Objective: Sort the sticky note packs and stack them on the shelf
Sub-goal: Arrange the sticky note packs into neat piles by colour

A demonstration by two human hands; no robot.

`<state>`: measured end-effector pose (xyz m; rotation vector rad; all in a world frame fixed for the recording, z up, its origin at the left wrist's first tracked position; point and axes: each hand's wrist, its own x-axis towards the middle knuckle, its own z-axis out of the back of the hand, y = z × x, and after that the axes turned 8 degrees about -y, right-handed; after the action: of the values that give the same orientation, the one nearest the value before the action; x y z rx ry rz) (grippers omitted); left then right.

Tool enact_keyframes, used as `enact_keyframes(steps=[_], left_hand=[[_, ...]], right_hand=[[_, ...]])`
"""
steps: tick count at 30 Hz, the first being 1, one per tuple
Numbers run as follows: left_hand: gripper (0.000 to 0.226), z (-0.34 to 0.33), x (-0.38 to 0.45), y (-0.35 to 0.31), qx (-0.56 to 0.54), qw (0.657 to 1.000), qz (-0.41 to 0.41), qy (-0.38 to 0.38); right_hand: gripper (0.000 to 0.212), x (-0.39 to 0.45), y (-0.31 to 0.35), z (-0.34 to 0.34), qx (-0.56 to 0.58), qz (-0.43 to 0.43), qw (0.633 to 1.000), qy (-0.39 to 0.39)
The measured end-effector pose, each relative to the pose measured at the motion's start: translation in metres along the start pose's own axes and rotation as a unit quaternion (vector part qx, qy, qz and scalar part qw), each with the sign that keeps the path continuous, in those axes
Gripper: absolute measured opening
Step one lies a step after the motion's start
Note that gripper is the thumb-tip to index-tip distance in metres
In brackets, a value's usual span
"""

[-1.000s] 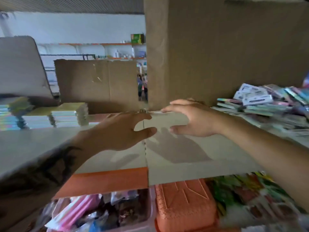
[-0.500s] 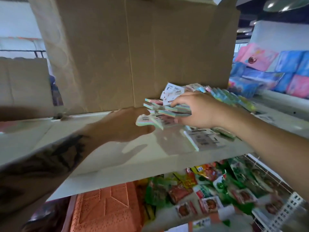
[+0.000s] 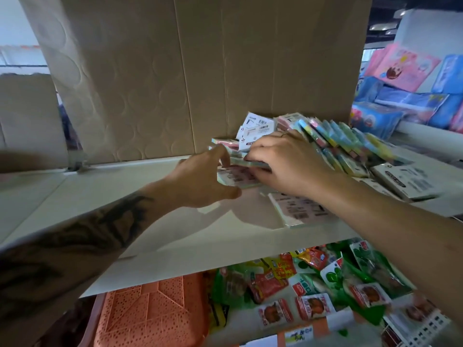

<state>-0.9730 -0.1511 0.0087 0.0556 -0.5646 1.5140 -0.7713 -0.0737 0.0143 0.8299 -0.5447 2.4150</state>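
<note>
A loose heap of pastel sticky note packs point(image 3: 333, 139) lies on the white shelf point(image 3: 155, 236) in front of a big cardboard box. My right hand point(image 3: 285, 164) grips a few packs point(image 3: 248, 162) at the heap's left edge, fingers curled over them. My left hand point(image 3: 203, 176) reaches in from the left, its fingers touching the near end of a pack point(image 3: 233, 177) held between both hands. One pack point(image 3: 298, 211) lies flat, label up, under my right wrist. More packs point(image 3: 403, 181) lie label up at the right.
The cardboard box point(image 3: 200, 71) stands upright at the back of the shelf. Below the shelf are an orange perforated basket point(image 3: 150, 314) and several snack packets point(image 3: 313, 284). Pink and blue packaged goods point(image 3: 411, 91) fill a shelf at the far right.
The view has swung right from the bare shelf to the heap. My right hand has closed over packs at the heap's edge, and my left hand has come in against them.
</note>
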Motion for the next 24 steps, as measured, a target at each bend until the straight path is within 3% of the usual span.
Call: enact_keyframes(steps=[5,12,24], left_hand=[[0.056,0.022,-0.015,0.015,-0.021,0.999,0.001,-0.046],[0.056,0.071,-0.067,0.075,0.002,0.997,0.035,-0.061],[0.052,0.189,-0.202,0.285,0.002,0.984,0.133,-0.122]], right_hand=[[0.028,0.008,0.022,0.003,0.016,-0.004,0.998,-0.062],[0.027,0.035,0.084,0.000,0.047,0.020,0.997,-0.064],[0.034,0.154,0.301,-0.056,0.102,0.106,0.988,-0.040]])
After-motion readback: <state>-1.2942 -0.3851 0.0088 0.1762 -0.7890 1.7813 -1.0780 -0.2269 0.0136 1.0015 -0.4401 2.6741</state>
